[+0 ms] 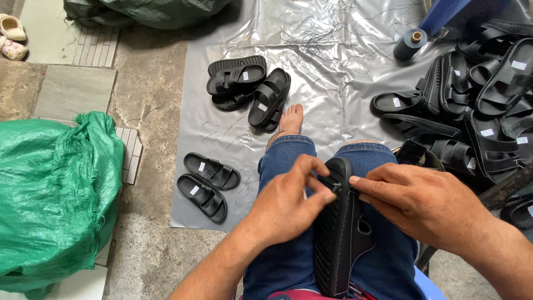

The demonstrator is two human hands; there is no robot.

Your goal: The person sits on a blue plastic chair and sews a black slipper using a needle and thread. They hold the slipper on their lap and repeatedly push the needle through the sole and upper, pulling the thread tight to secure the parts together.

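A black sandal (pixel 338 239) lies sole-up on my lap, between my knees in blue jeans. My left hand (pixel 288 203) pinches something small and dark at the sandal's edge near the toe end. My right hand (pixel 422 203) presses its fingers against the sandal's other side and steadies it. What the left fingertips pinch is too small to tell.
Pairs of black sandals (pixel 208 186) (pixel 250 89) lie on a grey plastic sheet (pixel 333 66) with loose thread scraps. A pile of sandals (pixel 477 105) sits at the right, beside a dark thread spool (pixel 410 44). A green woven sack (pixel 53 194) stands at the left.
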